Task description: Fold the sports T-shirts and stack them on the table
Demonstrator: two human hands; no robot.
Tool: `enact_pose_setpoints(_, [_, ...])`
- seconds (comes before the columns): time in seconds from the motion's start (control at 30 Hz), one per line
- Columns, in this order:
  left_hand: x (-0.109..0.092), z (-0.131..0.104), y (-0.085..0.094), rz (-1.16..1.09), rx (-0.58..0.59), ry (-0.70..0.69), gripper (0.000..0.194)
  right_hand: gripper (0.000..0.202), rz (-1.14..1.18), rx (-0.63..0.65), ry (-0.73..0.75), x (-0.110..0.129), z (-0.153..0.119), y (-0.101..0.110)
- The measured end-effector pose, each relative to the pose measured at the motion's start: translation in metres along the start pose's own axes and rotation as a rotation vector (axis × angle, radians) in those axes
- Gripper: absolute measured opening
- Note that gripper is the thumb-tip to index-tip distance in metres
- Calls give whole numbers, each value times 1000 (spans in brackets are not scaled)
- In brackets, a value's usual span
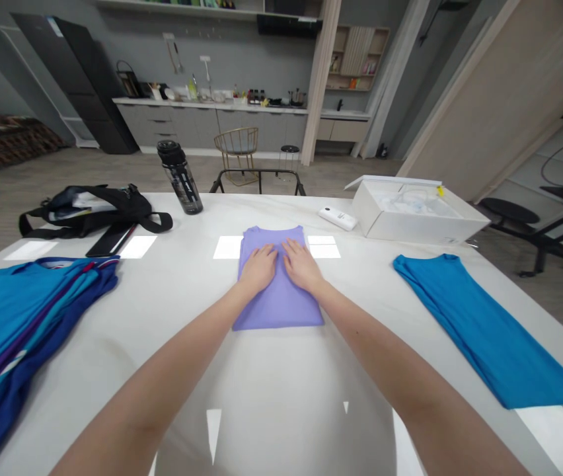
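Note:
A light purple shirt [279, 307], folded into a neat rectangle, lies flat on the white table [172, 370] in front of me. My left hand [260, 266] rests palm down on its left half, fingers stretched out and pointing away from me. On the right half my right hand [302, 264] lies flat in the same way, its fingertips close to those of the left. Neither hand grips the cloth. Off to the right is a blue folded garment [484, 330], long and narrow. Stacked at the left edge are several blue and purple shirts [18, 317].
A black bag [93, 208] and a dark phone [112, 239] lie at the back left, beside an upright black bottle [181, 178]. An open white box [410, 221] and a small white device [337, 218] occupy the back right. Beyond the table stands a chair [238, 145].

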State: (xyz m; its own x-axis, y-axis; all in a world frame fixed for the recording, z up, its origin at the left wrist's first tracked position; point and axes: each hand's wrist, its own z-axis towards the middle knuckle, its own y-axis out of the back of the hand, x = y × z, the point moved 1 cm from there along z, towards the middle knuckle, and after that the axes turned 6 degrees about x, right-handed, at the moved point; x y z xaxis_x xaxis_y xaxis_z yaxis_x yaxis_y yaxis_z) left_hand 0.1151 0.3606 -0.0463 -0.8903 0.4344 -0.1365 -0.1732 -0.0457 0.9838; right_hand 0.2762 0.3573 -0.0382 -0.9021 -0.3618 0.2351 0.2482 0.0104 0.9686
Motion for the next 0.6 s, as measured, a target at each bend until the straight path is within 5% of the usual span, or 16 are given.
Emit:
enact_pose_setpoints(0.1, [-12,-20,-8,-36,64,80,53,56,27,91,-47,13,-23,-8])
enact_pose_setpoints(0.33, [-14,-62,-1,-14,10,219,59,65,-43,121,-261,9,-57,-4])
enact_pose_setpoints(0.47, [-32,-80,3,-3,-70,108,54,59,-44,69,-185,32,-70,-3])
enact_pose_setpoints(0.6, [-44,-97,-1,-58,29,84,53,59,-1,100,-134,57,-89,-14])
